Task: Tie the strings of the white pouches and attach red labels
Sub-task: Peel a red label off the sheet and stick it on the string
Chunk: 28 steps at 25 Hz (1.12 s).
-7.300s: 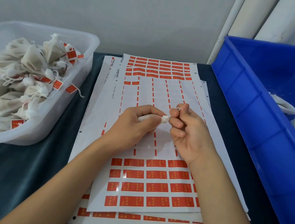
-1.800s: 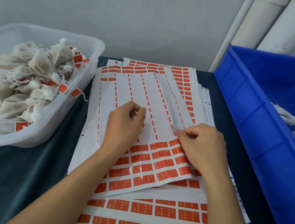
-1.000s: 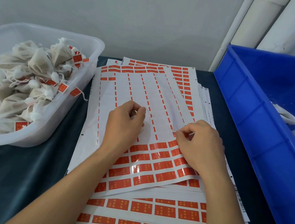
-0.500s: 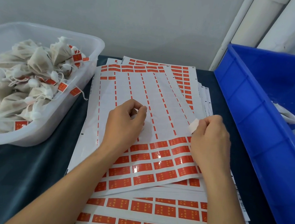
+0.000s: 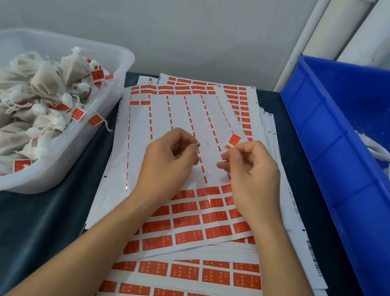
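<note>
Right hand (image 5: 251, 171): pinches a peeled red label (image 5: 233, 140), mid-frame.
Left hand (image 5: 169, 159): fingers curled, contents unclear, above label sheets (image 5: 181, 219).

**Soft, even light; wide-angle bend at the edges**

Dim, diffuse light, cool in cast, with only faint shadows. Small glare streaks sit on the glossy label sheets (image 5: 208, 212) near 6 o'clock. The blue bin (image 5: 347, 170) at 3 o'clock bows outward. Detail is slightly soft throughout.
</note>
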{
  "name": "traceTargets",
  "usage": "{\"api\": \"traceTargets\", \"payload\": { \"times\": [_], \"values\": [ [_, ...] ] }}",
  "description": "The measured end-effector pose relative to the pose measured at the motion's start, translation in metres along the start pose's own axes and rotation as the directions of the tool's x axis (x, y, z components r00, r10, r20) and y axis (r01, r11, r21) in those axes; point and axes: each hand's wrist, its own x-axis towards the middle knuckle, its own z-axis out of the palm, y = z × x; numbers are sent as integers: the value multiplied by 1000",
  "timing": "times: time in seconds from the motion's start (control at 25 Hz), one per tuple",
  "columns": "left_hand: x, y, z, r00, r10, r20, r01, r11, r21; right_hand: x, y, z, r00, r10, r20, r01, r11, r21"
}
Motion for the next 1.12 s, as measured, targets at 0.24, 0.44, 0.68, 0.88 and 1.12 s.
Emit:
{"api": "traceTargets", "payload": {
  "times": [0.24,0.44,0.68,0.88,1.12],
  "values": [
    [-6,6,1,998,38,58,-35,998,-43,-2,-2,5,999,36,38,-43,976,214],
    [-8,9,0,996,30,81,-23,996,-84,-2,-5,0,996,84,-11,-74,924,374],
    [-8,10,0,995,4,97,4,996,-87,1,-7,-7,985,127,-114,-56,870,490],
    [-8,9,1,995,37,89,-32,998,-56,-4,-11,-4,999,30,41,-45,893,448],
    [-8,9,1,991,66,114,-55,994,-96,-7,-9,7,989,80,128,-124,915,383]
  ]
}}
